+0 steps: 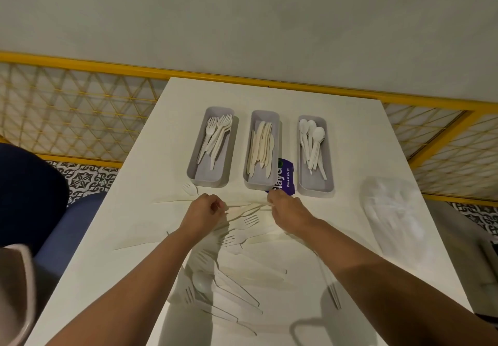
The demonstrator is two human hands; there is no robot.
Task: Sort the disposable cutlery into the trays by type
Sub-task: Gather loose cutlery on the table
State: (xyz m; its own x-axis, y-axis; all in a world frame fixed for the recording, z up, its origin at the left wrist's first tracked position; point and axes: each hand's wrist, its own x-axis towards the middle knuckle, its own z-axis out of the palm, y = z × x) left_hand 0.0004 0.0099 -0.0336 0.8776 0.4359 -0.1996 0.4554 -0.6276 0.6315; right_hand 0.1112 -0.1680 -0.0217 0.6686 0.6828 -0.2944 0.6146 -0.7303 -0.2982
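**Spotter:** Start at your near edge. What is lying there?

**Operator:** I am looking at a loose heap of pale unsorted cutlery (pixel 215 273) spreading up the white table (pixel 323 238), forks, spoons and flat pieces overlapping at mixed angles. A clear bag (pixel 388 211) is lying off to the right, well apart from it.

**Spotter:** And your hands?

**Operator:** I am reaching both to the far end of the heap. My left hand (pixel 204 211) is curling closed, fingertips pinching one end of a thin pale piece (pixel 248 205). My right hand (pixel 285 208) is closing on the other end. I am judging it a knife, but it is too blurred to be sure.

**Spotter:** Which way is it lying?

**Operator:** Its long axis is running left to right between my hands, across the table. That is crosswise to the trays, which are running away from me.

**Spotter:** And beyond?

**Operator:** Three grey trays are sitting just past my knuckles: the fork tray (pixel 213 146) on the left, the knife tray (pixel 262 149) in the middle, the spoon tray (pixel 315 154) on the right. If it is a knife, the middle tray is lying straight ahead, slightly nearer my right hand, and I am expecting to turn the piece a quarter turn before lowering it in.
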